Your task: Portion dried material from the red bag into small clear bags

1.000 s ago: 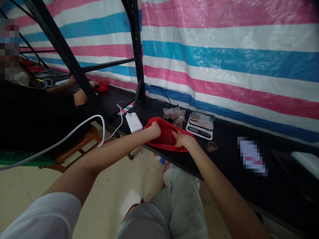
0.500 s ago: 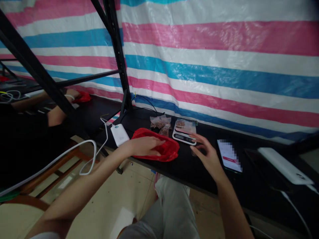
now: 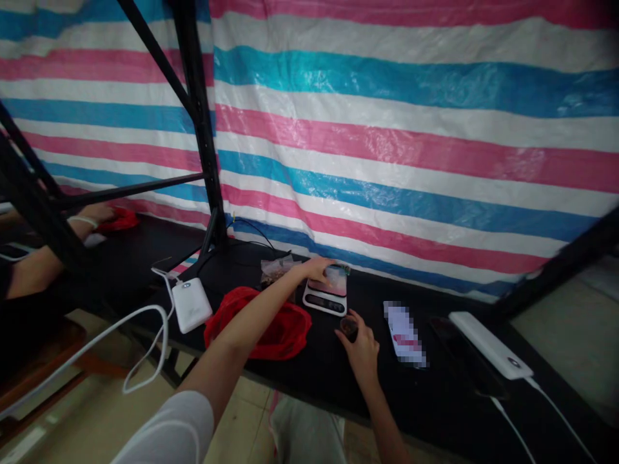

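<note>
Both hands have left the red bag (image 3: pixel 271 325) near the table's (image 3: pixel 449 393) front edge: the left hand (image 3: pixel 320 267) now lies spread on the scale (image 3: pixel 326 293), while the right hand (image 3: pixel 362 348) pinches a little cup (image 3: pixel 348 327) just beside it, keeping it upright.

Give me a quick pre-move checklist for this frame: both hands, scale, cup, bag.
1. Left hand at the scale: ok, it reaches over the red bag and touches the clear packet lying on the platform.
2. Left grip on the packet: cannot tell, the fingers blur.
3. Right hand on the small cup: ok, fingers wrap it on the black table.
4. Cup contents: cannot tell, dark and too small.
5. Scale display readable: cannot tell, too small.
6. Phone apart from the right hand: ok, it lies flat beside it.
</note>
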The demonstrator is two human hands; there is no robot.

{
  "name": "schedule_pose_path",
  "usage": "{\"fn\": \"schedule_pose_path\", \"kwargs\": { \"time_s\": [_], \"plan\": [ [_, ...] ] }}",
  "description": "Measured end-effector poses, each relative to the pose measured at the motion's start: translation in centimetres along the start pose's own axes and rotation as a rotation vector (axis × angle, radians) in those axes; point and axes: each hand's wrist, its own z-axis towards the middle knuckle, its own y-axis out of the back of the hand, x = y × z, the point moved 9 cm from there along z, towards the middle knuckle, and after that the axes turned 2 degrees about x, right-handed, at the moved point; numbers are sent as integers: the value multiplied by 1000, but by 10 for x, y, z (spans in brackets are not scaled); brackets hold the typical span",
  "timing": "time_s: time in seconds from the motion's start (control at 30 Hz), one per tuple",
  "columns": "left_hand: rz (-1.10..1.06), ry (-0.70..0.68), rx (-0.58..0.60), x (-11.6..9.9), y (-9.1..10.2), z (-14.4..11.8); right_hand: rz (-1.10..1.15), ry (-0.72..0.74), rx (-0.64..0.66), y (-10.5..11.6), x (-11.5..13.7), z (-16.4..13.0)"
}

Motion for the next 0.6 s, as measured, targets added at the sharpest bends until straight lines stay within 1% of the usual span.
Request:
{"fn": "schedule_pose_path", "kwargs": {
  "time_s": [0.07,0.13,0.27,0.4,0.5,0.53,0.6],
  "plan": [
    [40,1,39,4,-9,7,-9,3,-5,1,-7,1],
    [89,15,53,7,-14,10,-12,10,-5,3,-10,1],
    [129,39,15,9,-16,13,-6,22,-25,10,-7,3],
    [98,42,10,5,-18,13,32,33,11,12,-7,12],
    [-2,33,-42,1,-14,8,93,83,10,19,-6,29],
    [-74,26,-63,0,-12,5,119,113,3,23,-4,37],
    [-299,-15,-82,-6,-10,-2,165,187,-4,32,7,56]
  ]
}}
